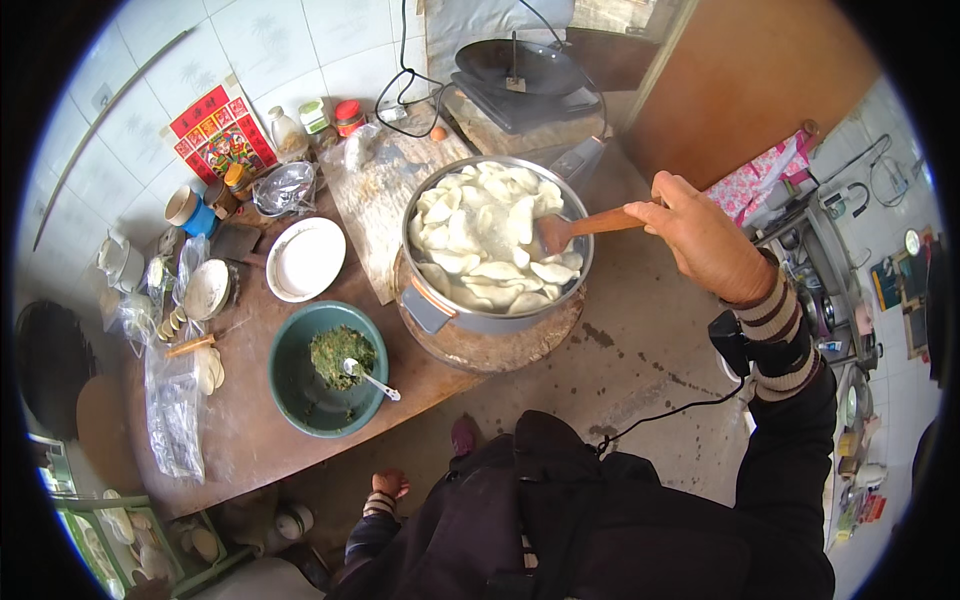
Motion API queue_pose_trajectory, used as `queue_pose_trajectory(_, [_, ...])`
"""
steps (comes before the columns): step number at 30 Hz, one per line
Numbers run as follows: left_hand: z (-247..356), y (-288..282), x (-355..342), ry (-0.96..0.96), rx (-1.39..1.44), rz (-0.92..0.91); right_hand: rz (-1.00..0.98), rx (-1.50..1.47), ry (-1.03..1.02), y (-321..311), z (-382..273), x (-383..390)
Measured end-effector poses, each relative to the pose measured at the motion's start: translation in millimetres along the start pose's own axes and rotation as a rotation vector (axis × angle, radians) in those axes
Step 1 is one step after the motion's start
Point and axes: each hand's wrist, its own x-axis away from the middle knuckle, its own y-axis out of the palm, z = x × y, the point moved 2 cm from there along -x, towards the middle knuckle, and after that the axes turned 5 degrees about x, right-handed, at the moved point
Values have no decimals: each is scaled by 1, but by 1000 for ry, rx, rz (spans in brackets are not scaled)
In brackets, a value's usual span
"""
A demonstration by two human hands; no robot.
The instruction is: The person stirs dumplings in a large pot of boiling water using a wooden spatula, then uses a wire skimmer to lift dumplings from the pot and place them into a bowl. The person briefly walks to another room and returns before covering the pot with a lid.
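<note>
My right hand (690, 235) grips a wooden spatula (590, 225), whose flat end rests among white dumplings (470, 195) in a steaming metal pot (430, 305) on a round board (520, 345). My left hand (390, 483) hangs low beside the table, small in view, fingers curled with nothing visible in them. Left of the pot sit a teal bowl (295, 395) of green filling (335, 350) with a white spoon (370, 380), and a white bowl (305, 260). A floury board (370, 210) lies behind these.
The table (240, 450) also holds wrappers (210, 372), plastic bags (172, 420), jars (288, 135) and cups. A wok (510, 65) sits at the back. An orange-brown panel (740, 85) and a cluttered counter (850, 280) are rightward. A black cord (650, 415) hangs near my right arm.
</note>
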Motion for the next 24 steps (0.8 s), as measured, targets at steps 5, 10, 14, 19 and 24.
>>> queue_pose_trajectory(5, [7,-9,-9,13,-9,-2,42,-134,114,-15,2,-4])
queue_pose_trajectory(10, [12,-20,-17,35,-17,9,179,-157,102,-26,-4,-20])
queue_pose_trajectory(14, [12,-27,-19,54,-22,18,258,-242,86,3,-8,-49])
queue_pose_trajectory(19, [7,-32,-13,69,-31,35,258,-228,94,42,-9,-81])
queue_pose_trajectory(24, [-5,-34,-2,71,-43,48,196,-209,121,55,-5,-95])
